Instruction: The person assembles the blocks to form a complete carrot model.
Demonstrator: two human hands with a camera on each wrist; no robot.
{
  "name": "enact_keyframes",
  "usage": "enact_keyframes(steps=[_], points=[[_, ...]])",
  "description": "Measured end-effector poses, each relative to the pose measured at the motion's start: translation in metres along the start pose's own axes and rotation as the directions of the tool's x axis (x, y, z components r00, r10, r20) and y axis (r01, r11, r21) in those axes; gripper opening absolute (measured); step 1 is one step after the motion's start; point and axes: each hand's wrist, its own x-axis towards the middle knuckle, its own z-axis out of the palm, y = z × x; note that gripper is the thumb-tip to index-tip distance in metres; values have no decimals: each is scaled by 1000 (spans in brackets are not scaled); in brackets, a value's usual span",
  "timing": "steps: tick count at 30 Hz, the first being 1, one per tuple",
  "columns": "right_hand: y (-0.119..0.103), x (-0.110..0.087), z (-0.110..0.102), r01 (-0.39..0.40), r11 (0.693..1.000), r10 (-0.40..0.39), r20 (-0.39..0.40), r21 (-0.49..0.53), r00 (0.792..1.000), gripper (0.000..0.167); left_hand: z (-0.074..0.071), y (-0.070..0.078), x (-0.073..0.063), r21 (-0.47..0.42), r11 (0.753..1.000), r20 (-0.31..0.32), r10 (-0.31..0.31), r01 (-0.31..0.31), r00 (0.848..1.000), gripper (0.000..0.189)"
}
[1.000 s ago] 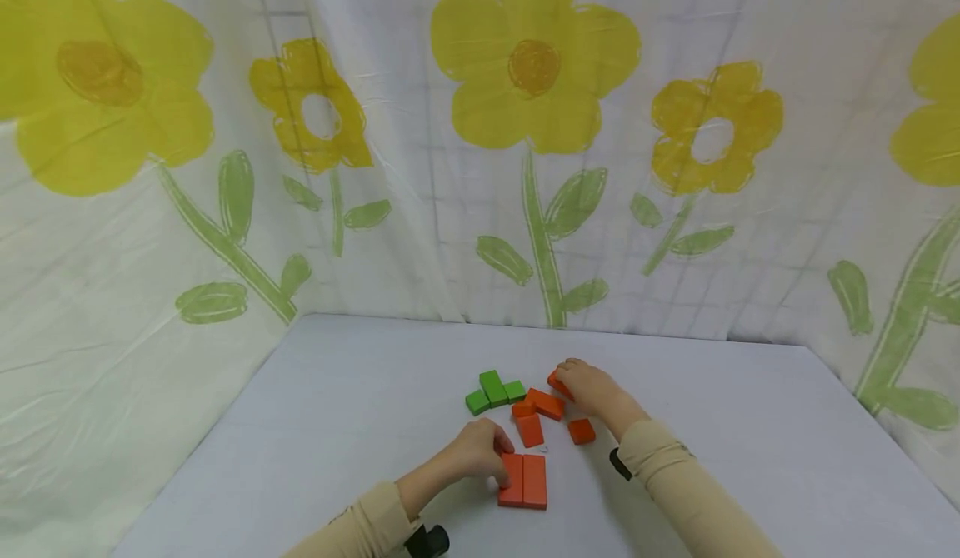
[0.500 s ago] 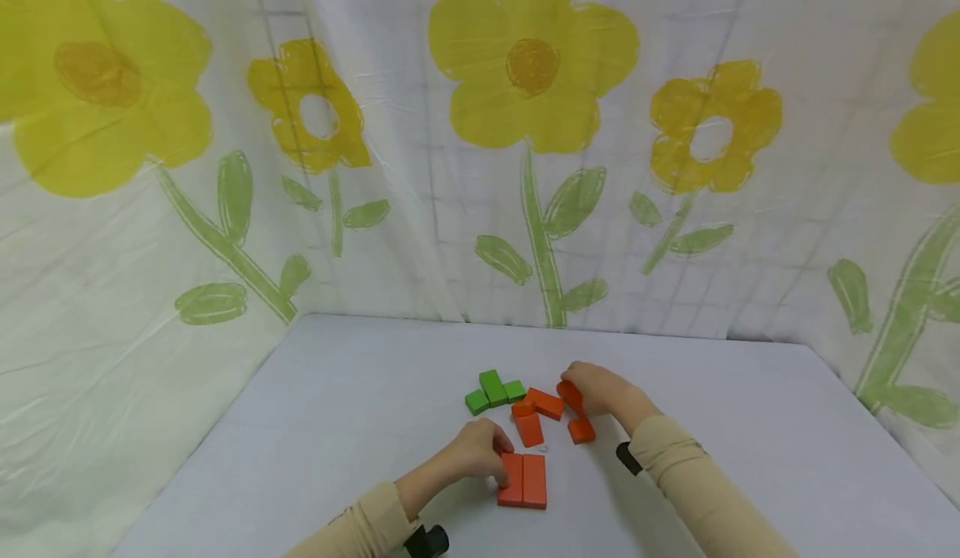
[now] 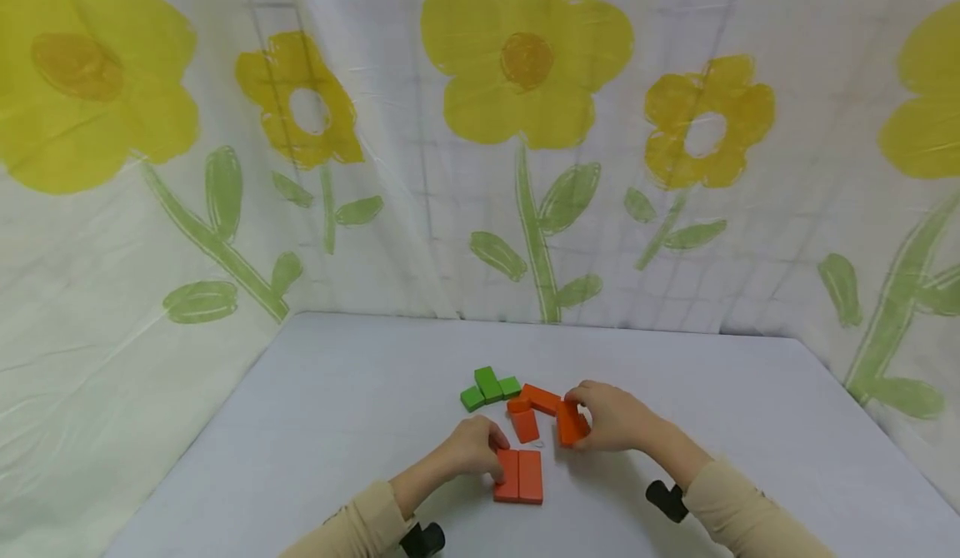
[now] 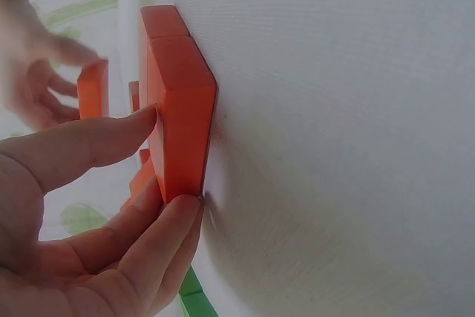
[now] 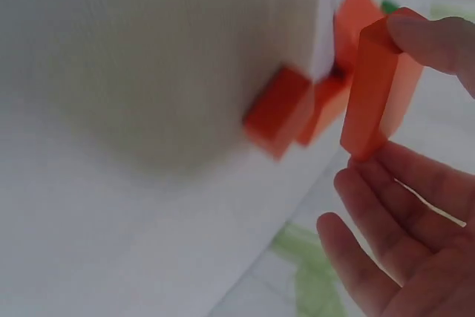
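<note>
Two long red blocks lie side by side on the white table, their long edges together. The left hand (image 3: 471,448) pinches the left red block (image 3: 506,476) between thumb and fingers; the right red block (image 3: 530,477) is beside it. In the left wrist view the thumb presses the top of this pair and the fingertips are at an end. The right hand (image 3: 615,416) holds an orange-red rectangular block (image 5: 375,90) by its two ends, thumb at one and fingers at the other, raised above the table. A smaller red block (image 5: 280,113) lies beneath it, hidden in the head view.
Beyond the pair lie a red block (image 3: 527,427), a small orange piece (image 3: 518,406) and an orange block (image 3: 540,399). Further left, several green blocks (image 3: 487,384) stand together. A curtain with yellow flowers (image 3: 527,58) hangs behind the table (image 3: 360,391).
The right hand has lifted its orange-red block and brought it nearer the person, over the small red block. The left hand stays on the red block; the head view shifts slightly.
</note>
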Motion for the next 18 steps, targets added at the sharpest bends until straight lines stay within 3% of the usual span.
enact_keyframes(steps=[8, 13, 18], points=[[-25, -21, 20, 36, 999, -36, 96, 0, 995, 55, -1, -2, 1, 3, 1000, -4, 16, -16, 1000, 25], [-26, -23, 28, 94, 995, -91, 98, -27, 991, 56, -1, -4, 1, -5, 999, -5, 47, -47, 999, 26], [-27, -25, 32, 102, 994, -98, 95, -40, 991, 55, 0, -4, 1, -15, 999, -3, 34, -34, 999, 26]])
